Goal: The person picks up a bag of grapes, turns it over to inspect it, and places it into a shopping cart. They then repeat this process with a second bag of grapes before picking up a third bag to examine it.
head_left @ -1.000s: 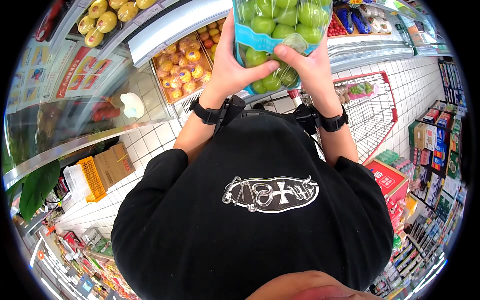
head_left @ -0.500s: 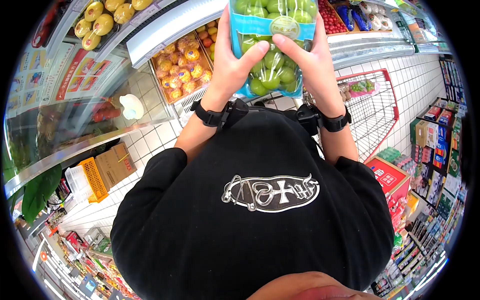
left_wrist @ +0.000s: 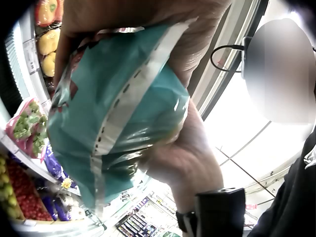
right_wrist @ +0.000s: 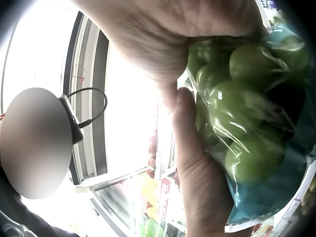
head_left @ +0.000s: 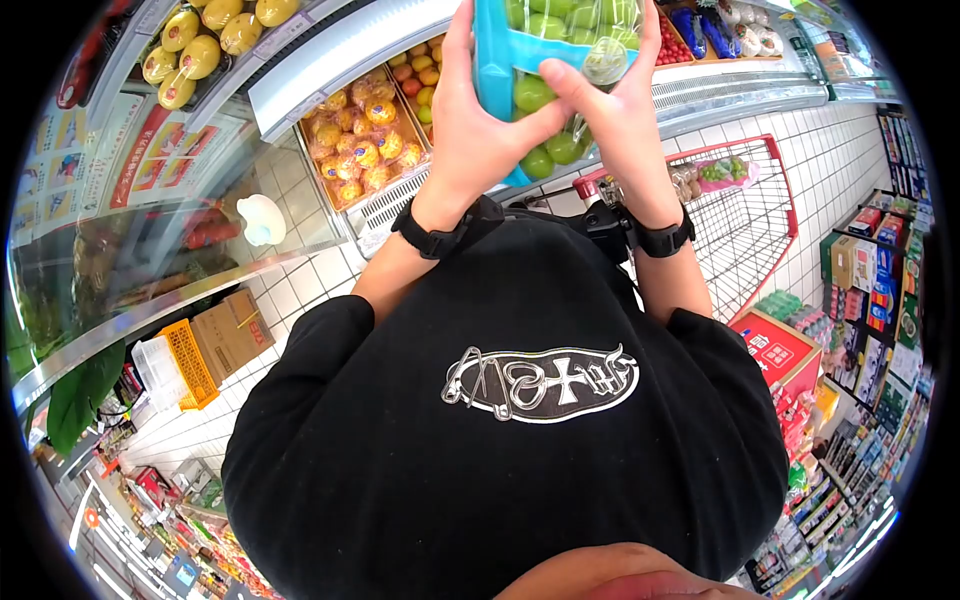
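Note:
A clear and teal plastic bag of round green fruit point(head_left: 545, 90) is held up in front of the chest in the head view. My left hand point(head_left: 480, 125) grips its left side and my right hand point(head_left: 620, 115) the right, thumbs across the near face. The left wrist view shows the bag's teal side point(left_wrist: 131, 106) with a pale seam, under the left hand point(left_wrist: 143, 12). Shiny green fruit point(right_wrist: 252, 113) fills the clear side in the right wrist view, just below the right hand point(right_wrist: 173, 29). My far fingers are hidden behind the bag.
A red-rimmed shopping cart point(head_left: 740, 230) at the right holds a pink-edged bag of fruit point(head_left: 722, 173). Refrigerated shelves point(head_left: 350, 60) lie ahead, with a box of wrapped orange fruit point(head_left: 360, 145) and yellow fruit point(head_left: 200, 50). A yellow crate point(head_left: 190, 365) stands on the tiled floor at left.
The bag has turned in my hands: its round label first faced me more fully, then swung right, and more of the teal left side shows now. Both hands keep hold of it.

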Tool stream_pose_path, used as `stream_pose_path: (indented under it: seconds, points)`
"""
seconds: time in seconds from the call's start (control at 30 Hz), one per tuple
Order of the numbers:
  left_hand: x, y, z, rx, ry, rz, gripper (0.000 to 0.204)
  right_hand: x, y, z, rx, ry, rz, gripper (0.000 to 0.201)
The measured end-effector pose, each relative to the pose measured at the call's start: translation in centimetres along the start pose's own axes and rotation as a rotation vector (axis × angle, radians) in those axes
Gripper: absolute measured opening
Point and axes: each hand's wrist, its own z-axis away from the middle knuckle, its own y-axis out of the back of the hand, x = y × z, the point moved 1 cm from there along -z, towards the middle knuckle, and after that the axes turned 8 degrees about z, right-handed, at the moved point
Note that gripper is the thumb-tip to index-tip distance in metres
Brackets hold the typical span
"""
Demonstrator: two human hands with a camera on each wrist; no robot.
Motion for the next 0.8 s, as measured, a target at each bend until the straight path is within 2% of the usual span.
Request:
stream_pose_path:
  seconds: [0.1,0.13,0.17,0.23,0.33,0.37,0.4,0.43,0.47,0.5,0.53,0.63,0.77,0.8]
  points:
    - [1.9,-0.2,0.7,-0.006,0.202,0.204,0.111,1.8,2.3,-1.5,-0.015,0.028,0.015,0.099]
    - [1.8,0.3,0.9,-0.052,0.090,0.048,0.109,1.2,1.9,-1.3,0.018,0.032,-0.078,0.093]
    - [1.8,0.5,1.0,-0.051,0.122,0.116,0.107,1.8,2.6,-1.5,-0.006,0.006,-0.139,0.095]
    - [2.2,0.7,1.1,-0.055,0.150,0.226,0.102,3.5,4.5,-1.4,0.008,-0.047,-0.171,0.063]
    - [2.2,0.8,0.8,-0.090,0.054,0.289,0.091,3.6,4.9,-1.2,-0.002,-0.068,-0.166,0.072]
    - [2.2,0.7,0.5,-0.105,0.002,0.299,0.087,4.0,5.3,-1.1,0.004,-0.105,-0.203,0.069]
    - [2.2,0.1,0.4,-0.012,-0.020,0.347,0.075,4.7,6.0,-0.7,0.012,-0.144,-0.241,0.067]
    - [2.2,0.2,0.2,-0.033,-0.002,0.334,0.074,4.4,6.1,-0.8,0.020,-0.181,-0.277,0.066]
    - [2.2,0.5,0.1,-0.054,0.017,0.321,0.073,3.2,5.5,-0.1,0.120,-0.295,-0.143,0.071]
    - [2.2,0.6,0.1,-0.075,0.042,0.307,0.073,3.4,5.8,-0.1,0.117,-0.310,-0.220,0.072]
    - [2.3,0.3,0.1,-0.049,0.022,0.300,0.064,4.3,6.5,0.3,0.115,-0.328,-0.298,0.072]
    - [2.1,0.0,-0.7,-0.135,-0.216,-0.048,0.061,6.6,8.2,1.1,0.106,-0.386,-0.443,0.072]
    - [2.1,-0.7,-0.6,-0.165,-0.256,-0.044,0.060,7.8,8.7,1.1,0.057,-0.487,-0.509,0.071]
    - [1.9,-0.6,-0.6,-0.182,-0.286,-0.122,0.063,8.0,8.7,1.2,0.040,-0.515,-0.526,0.070]
